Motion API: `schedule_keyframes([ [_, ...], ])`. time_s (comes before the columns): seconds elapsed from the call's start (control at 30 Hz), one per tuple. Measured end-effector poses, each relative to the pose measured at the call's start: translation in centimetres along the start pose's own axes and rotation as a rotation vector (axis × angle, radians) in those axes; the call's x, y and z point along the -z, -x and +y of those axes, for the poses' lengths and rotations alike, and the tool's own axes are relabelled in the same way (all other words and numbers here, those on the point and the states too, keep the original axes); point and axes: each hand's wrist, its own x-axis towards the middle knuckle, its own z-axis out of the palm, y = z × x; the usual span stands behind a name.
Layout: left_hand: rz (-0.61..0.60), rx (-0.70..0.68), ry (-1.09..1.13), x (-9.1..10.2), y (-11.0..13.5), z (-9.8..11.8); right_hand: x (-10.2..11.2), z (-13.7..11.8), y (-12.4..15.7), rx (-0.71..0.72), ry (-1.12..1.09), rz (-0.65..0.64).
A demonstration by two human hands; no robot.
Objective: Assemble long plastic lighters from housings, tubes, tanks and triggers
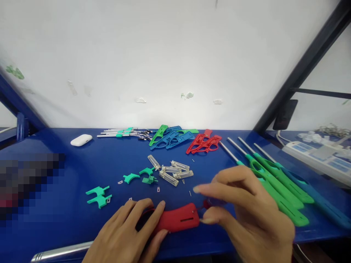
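Observation:
My left hand (128, 232) wraps its fingers around a red plastic lighter handle shell (179, 219) lying near the table's front edge. My right hand (246, 208) meets the shell's right end, thumb and fingers pinched at a small red piece (205, 205) there. A metal tube (60, 251) runs out to the lower left. Just beyond the hands lie several clear plastic fuel cells (171, 171), teal trigger pieces (137, 177) and tiny metal pins (189, 193).
Finished green and teal long-nosed lighters (276, 182) lie at the right. At the back of the blue table (82, 168) are red shells (204, 143), blue and green shells (170, 137), metal tubes (120, 133) and a white earbud case (81, 140). A power strip (318, 155) sits far right.

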Motion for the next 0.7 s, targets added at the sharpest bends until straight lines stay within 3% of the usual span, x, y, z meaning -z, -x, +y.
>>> schedule_keyframes([
  [0.1, 0.011, 0.013, 0.001, -0.04, -0.06, -0.15, 0.05, -0.10, -0.06, -0.029, -0.064, -0.098],
  [0.2, 0.002, 0.015, 0.009, -0.09, -0.17, -0.19, -0.09, -0.22, 0.10, 0.007, -0.150, -0.042],
  [0.3, -0.001, 0.007, 0.010, -0.16, -0.24, -0.13, 0.11, -0.44, 0.22, 0.014, -0.016, -0.011],
  [0.43, 0.017, 0.008, 0.007, -0.19, -0.26, -0.07, 0.78, -0.74, 0.07, -0.016, 0.021, -0.168],
  [0.6, 0.023, 0.011, -0.005, -0.04, -0.19, -0.23, 0.60, -0.74, -0.01, 0.024, 0.025, -0.033],
  [0.7, 0.020, 0.009, -0.013, -0.08, 0.00, -0.28, 0.48, -0.78, -0.03, 0.014, 0.078, -0.084],
])
